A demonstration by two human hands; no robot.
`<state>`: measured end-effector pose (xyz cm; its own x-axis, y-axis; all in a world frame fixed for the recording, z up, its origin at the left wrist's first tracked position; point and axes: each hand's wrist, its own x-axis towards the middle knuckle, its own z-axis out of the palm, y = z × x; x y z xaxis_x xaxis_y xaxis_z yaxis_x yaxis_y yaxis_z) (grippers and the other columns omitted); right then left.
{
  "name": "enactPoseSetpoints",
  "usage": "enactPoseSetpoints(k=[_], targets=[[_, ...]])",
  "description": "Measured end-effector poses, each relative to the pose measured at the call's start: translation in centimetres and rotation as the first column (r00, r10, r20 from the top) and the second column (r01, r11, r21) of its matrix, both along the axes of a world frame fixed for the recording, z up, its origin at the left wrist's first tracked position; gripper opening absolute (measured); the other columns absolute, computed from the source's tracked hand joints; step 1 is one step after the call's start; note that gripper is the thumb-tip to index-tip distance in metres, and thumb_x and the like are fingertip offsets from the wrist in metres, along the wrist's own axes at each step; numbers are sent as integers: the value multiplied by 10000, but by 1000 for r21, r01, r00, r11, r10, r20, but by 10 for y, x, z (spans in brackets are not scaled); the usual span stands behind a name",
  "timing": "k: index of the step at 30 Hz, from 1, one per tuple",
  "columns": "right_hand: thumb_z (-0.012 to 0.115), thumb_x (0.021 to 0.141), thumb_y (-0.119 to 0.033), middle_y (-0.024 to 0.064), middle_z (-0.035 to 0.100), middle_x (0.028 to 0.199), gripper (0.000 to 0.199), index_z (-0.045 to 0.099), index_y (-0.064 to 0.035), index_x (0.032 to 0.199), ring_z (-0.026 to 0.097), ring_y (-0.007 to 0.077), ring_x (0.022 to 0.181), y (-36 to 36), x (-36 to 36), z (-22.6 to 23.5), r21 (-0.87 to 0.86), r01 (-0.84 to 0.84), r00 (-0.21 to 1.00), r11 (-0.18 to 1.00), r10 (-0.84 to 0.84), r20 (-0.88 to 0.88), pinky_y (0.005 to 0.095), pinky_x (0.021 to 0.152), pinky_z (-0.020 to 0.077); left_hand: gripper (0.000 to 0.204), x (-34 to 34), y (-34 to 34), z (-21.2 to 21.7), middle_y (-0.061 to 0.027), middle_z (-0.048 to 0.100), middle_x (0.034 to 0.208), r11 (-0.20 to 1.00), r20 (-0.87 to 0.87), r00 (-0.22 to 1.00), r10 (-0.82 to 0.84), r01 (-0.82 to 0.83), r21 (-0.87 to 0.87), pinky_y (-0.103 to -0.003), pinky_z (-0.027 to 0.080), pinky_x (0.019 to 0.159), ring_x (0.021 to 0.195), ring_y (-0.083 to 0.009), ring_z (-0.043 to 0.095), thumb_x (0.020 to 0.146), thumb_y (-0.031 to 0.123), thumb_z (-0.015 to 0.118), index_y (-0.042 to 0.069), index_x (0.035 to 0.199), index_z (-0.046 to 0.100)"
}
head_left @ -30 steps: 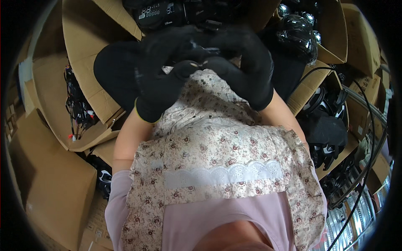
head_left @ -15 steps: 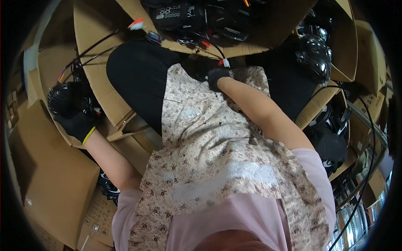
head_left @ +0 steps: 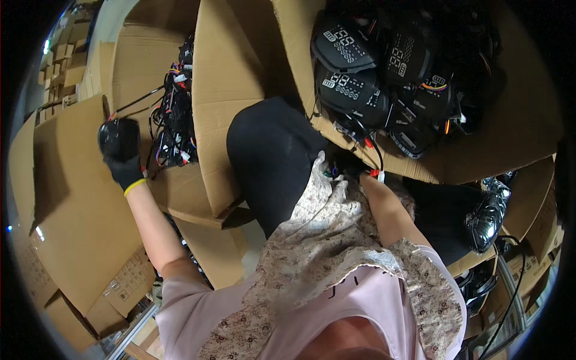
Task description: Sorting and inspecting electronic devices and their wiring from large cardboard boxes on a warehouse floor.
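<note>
My left hand [head_left: 123, 171], in a black glove with a yellow cuff, grips a glossy black rounded dashboard display [head_left: 119, 139] at the left. A dark cable runs from it over a carton of wired parts. My right forearm [head_left: 387, 207] reaches between my knees, under the front edge of a large carton [head_left: 438, 173]. The fingers of my right hand are hidden there, beside a red and white connector [head_left: 378, 174] on a black cable. Several black dashboard displays [head_left: 351, 87] with pale digit segments lie heaped in that carton.
Bundled black parts with coloured wires [head_left: 174, 129] fill a carton [head_left: 135, 57] at the left. A tall brown carton [head_left: 75, 198] stands beside my left arm. Shiny plastic-wrapped black parts [head_left: 486, 219] are at the right, near a hanging black cable [head_left: 519, 276].
The view has shifted, so the heap of displays shows more fully at upper right. My left hand still holds its display, now turned more upright. My right hand has slipped further out of sight.
</note>
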<state>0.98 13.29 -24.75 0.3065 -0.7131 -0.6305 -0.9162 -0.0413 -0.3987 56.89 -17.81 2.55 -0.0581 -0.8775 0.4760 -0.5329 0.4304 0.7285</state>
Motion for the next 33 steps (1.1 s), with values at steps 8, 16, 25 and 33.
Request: enactPoseSetpoints(k=[8, 16, 25, 33], targets=[[653, 801, -355, 102, 579, 1351, 509, 622, -131, 1258, 569, 263, 1229, 23, 22, 28, 41, 119, 985, 992, -112, -130, 441, 986, 476, 426, -105, -30, -63, -197, 487, 1391, 998, 625, 780, -27, 57, -28, -463, 458, 1020, 1243, -333, 522, 941, 15, 530, 19, 1367, 505], [661, 799, -385, 106, 555, 1382, 561, 597, -116, 1287, 554, 259, 1247, 70, 23, 52, -23, 185, 952, 982, -185, -245, 441, 1001, 465, 366, -375, 104, 38, -117, 605, 1233, 871, 302, 885, -353, 429, -239, -373, 412, 1024, 1160, -291, 559, 898, 108, 667, 35, 1249, 589], [642, 885, -207, 136, 689, 909, 282, 679, -133, 1154, 675, 253, 817, 110, -77, 209, -536, 817, 538, 211, -612, 580, 334, 731, 517, 414, -410, 202, 27, -129, 595, 1264, 588, 710, 255, -657, 762, 271, -337, 485, 937, 1120, -256, 610, 846, 100, 687, 85, 1253, 614], [501, 1013, -179, 52, 655, 1043, 217, 630, -33, 1109, 613, 131, 918, 111, -104, 256, 728, 613, -583, 307, -446, 679, 258, 885, 494, 852, -473, 228, 1, -165, 380, 1493, 444, 14, 450, -893, 877, 182, -437, 356, 1106, 1345, -334, 414, 663, 222, 843, 81, 1416, 471]])
